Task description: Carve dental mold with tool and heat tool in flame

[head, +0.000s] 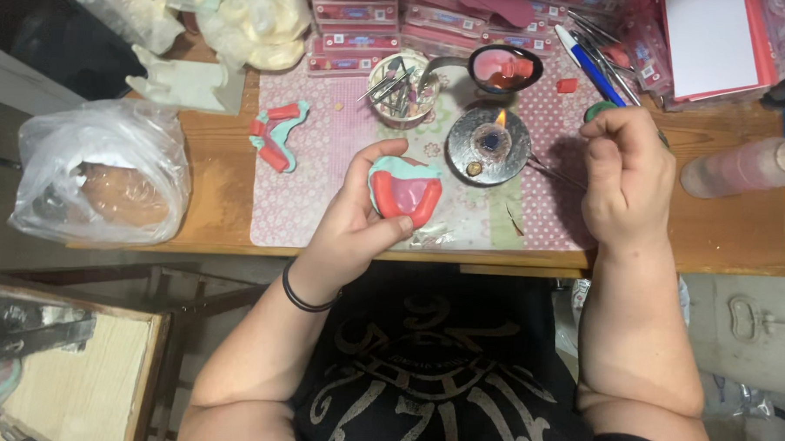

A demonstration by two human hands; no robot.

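Item: dental cast [405,193], teal base with a red wax rim and a pink wax palate. Location: held above the front edge of the bench [722,241], over the pink dotted mat [325,157], at about 9 o'clock from the burner.

Left hand [358,224]: closed about the cast, thumb along its near side, fingers curled over the far side; a black band sits at the wrist.

Right hand [625,172]: pinched narrow on a thin metal instrument [552,174], whose tip points toward the lit spirit burner [488,144].

Handling, as judged: the base looks stiff, stone-like and brittle, fairly weighty for its size; a drop onto the bench would likely chip it. The wax rim and palate look soft, easily dented or smeared, more so when warm. Best held by the teal sides and underside, keeping fingers off the red rim.

Surroundings:
- second cast [278,134] with red wax blocks, at 10 o'clock from the held one, lying on the mat.
- cup of small tools [402,90], at 12 o'clock.
- dark ladle [502,70] with reddish wax, just beyond the burner.
- blue pen [589,62], at 1 o'clock.
- clear plastic bag [102,180], at 9 o'clock, at the bench's left end.
- bottle [742,167] of pinkish contents, lying at 3 o'clock.
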